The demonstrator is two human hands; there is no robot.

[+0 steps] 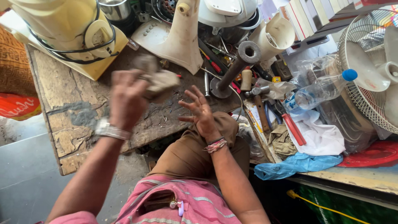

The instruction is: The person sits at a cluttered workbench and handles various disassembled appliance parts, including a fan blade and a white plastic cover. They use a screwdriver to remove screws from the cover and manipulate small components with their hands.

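The left hand (126, 99) grips a crumpled grey rag (159, 79) above the worn wooden bench (70, 103), likely soft, light and best bunched in the fist, while the right hand (201, 112) hovers empty, fingers spread wide

Repair workshop: cluttered bench (74, 103) w/ tools, fan (373, 62) parts.
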